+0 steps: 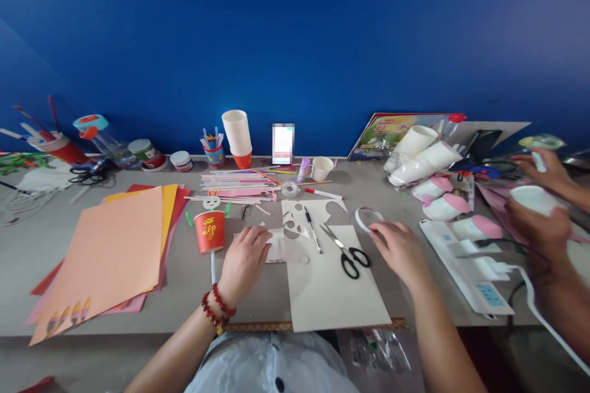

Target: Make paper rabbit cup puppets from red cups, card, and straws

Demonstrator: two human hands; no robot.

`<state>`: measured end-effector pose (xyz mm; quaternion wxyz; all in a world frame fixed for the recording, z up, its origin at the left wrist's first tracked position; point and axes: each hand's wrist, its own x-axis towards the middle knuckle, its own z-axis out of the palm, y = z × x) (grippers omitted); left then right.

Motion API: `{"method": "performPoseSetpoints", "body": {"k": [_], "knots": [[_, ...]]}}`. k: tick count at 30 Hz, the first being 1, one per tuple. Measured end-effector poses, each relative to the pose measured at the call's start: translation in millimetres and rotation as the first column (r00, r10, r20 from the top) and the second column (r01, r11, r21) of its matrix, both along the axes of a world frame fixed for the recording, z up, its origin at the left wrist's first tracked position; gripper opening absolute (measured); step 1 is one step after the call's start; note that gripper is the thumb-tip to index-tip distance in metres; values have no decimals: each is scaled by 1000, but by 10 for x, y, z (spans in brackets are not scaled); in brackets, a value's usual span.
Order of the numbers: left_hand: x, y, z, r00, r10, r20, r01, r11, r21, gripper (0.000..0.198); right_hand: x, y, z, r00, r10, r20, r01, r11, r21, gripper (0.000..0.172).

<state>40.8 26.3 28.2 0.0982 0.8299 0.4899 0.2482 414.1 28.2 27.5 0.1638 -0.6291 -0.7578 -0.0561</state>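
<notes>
My right hand [400, 249] pinches the edge of a thin white ring [357, 218], which looks like a narrow tape roll, above the table. My left hand [246, 253] rests palm down, fingers loosely extended over a small white paper piece [275, 250]. Left of it lies a red paper cup [209, 232] with a rabbit face [211, 202] at its top, green straw arms and a white straw below. Between my hands, black-handled scissors [343, 250] and a pen [314, 230] lie on white paper [334, 301], beside cut-out paper scraps [295, 221].
Coloured paper sheets [106, 239] are stacked at left. Straws [237, 181], clear tape [289, 189], a glue stick [303, 169] and white cups [236, 132] stand behind. At right are a power strip [465, 270] and a co-worker's hands [548, 221] holding a white cup.
</notes>
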Motion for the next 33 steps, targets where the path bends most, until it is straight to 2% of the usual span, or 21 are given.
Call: {"method": "performPoseSetpoints", "body": {"k": [2,3,5,7,8,9,10,12,13,14,20,22,26,30,33], "knots": [[64,-23,125,979,-145,146,136,988,74,26,-249,-90,225,966,195,-171,-210,975,-74,19],[110,-36,197,956,-223,192,206,973,103,29,-379,-130,333,909,314,-275,-357,926,-122,16],[215,-64,337,904,-361,231,345,932,107,35,-618,-180,495,751,490,-443,-599,788,-142,9],[313,-89,434,869,-421,260,420,906,62,24,-802,-194,559,651,553,-520,-686,721,-91,5],[350,-100,459,864,-418,279,428,903,29,17,-874,-197,556,631,561,-536,-686,726,-48,6],[377,-110,467,866,-401,299,420,908,0,13,-937,-204,535,634,548,-545,-651,759,6,9],[396,-119,461,871,-374,320,401,916,-21,13,-997,-217,501,656,511,-555,-577,814,67,12],[416,-133,422,879,-317,356,347,938,-21,12,-1126,-272,419,705,383,-596,-353,919,173,17],[423,-139,397,881,-296,368,320,947,-6,11,-1200,-310,379,715,317,-623,-244,948,203,16],[430,-144,373,885,-279,374,296,955,10,11,-1279,-350,343,711,284,-643,-189,959,213,13],[487,-165,324,925,-204,320,197,979,56,14,-1639,-445,243,665,238,-708,-116,969,217,7],[487,-165,326,932,-197,305,187,980,63,14,-1663,-429,234,625,216,-750,-130,976,173,3],[460,-167,331,935,-187,301,177,982,61,13,-1652,-430,214,567,193,-801,-179,978,109,7],[442,-182,346,945,-171,280,153,985,83,13,-1646,-450,201,508,112,-854,-170,985,28,4],[444,-187,361,957,-159,244,135,984,114,14,-1635,-432,229,527,86,-845,-187,982,-16,4]]}}
